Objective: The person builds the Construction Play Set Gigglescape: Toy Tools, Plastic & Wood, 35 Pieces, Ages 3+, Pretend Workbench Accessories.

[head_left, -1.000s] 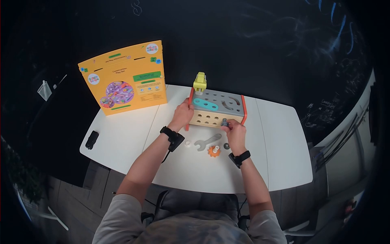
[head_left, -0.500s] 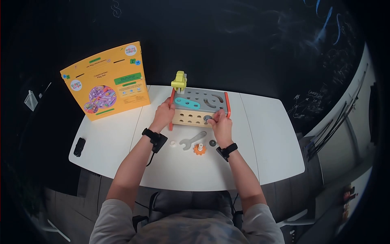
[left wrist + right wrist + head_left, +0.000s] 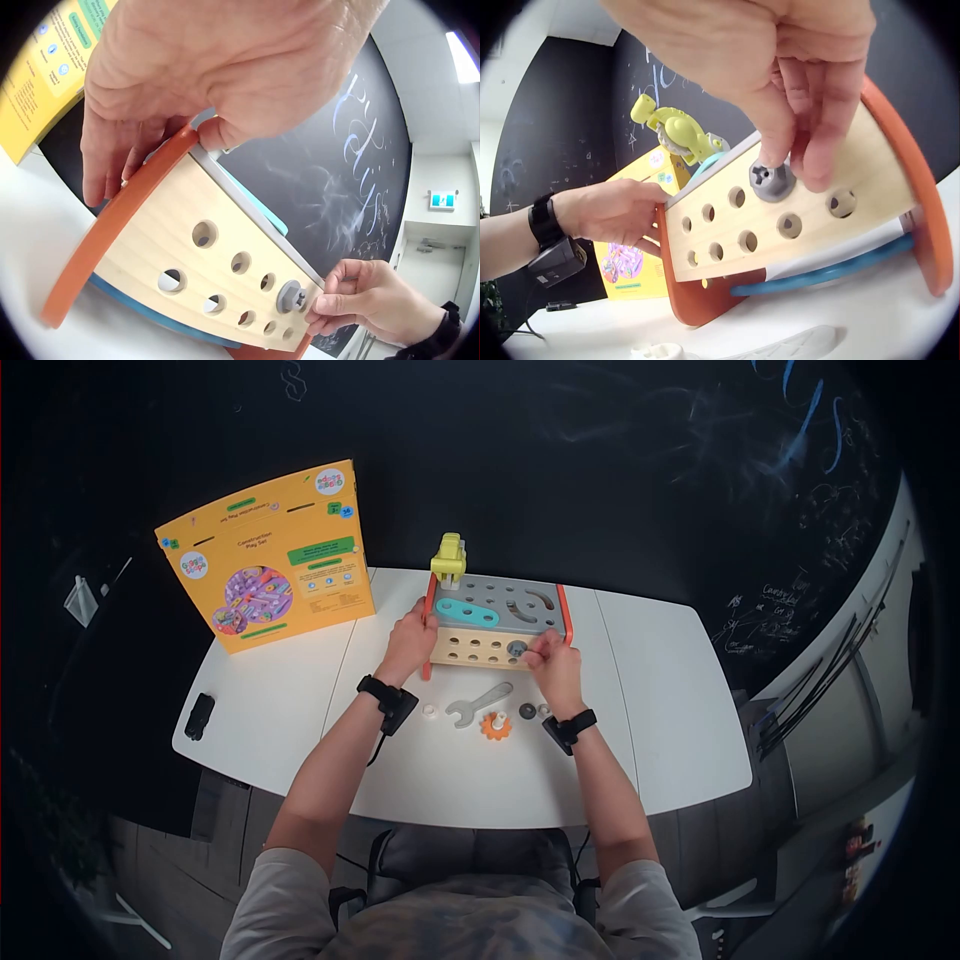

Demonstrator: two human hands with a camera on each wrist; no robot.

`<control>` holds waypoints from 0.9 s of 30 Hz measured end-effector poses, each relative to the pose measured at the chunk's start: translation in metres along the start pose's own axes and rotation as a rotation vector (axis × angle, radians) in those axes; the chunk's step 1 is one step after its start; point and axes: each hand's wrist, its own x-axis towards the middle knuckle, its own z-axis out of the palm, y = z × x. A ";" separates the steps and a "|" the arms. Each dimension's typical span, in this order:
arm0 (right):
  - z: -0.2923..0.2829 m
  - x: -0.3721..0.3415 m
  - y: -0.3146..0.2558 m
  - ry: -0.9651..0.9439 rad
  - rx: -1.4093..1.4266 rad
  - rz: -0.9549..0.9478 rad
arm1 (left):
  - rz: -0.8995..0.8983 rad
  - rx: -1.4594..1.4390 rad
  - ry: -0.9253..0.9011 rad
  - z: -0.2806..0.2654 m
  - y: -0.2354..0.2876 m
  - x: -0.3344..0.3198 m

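Observation:
A toy workbench (image 3: 480, 642) with a perforated wooden front, grey top and orange-red side panels stands on the table. My left hand (image 3: 408, 642) grips its left side panel (image 3: 139, 210), fingers outside and thumb over the upper edge. A grey toy bolt (image 3: 771, 181), its head marked with a cross slot, sits in the upper row of holes toward the right. My right hand (image 3: 556, 668) is just right of the bolt. In the right wrist view its thumb (image 3: 775, 142) overlaps the bolt's upper edge; the left wrist view shows a small gap between fingertips and bolt.
Before the workbench lie a grey toy wrench (image 3: 480, 705), an orange gear (image 3: 495, 727), a white ring-like piece (image 3: 430, 712) and a dark round piece (image 3: 528, 711). A lime-green clamp-like piece (image 3: 450, 555) and turquoise strip (image 3: 467, 612) are on top. A yellow box (image 3: 270, 560) stands left.
A second ago my right hand held the bolt at the workbench front; now the bolt sits in a hole, with my fingers to its right. My left hand keeps its grip on the side panel.

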 end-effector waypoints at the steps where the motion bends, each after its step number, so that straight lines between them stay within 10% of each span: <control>1: -0.004 0.000 0.001 -0.033 -0.010 0.030 | 0.005 0.002 0.000 0.000 0.000 0.000; 11: -0.013 -0.055 -0.014 -0.514 -0.083 -0.249 | -0.016 0.055 -0.012 -0.005 0.008 -0.002; 21: 0.000 -0.051 -0.002 -0.625 0.161 0.049 | 0.221 -0.036 0.271 -0.024 0.021 -0.061; 27: -0.008 -0.041 -0.012 -0.649 0.642 0.269 | 0.420 -0.206 -0.352 -0.033 0.045 -0.118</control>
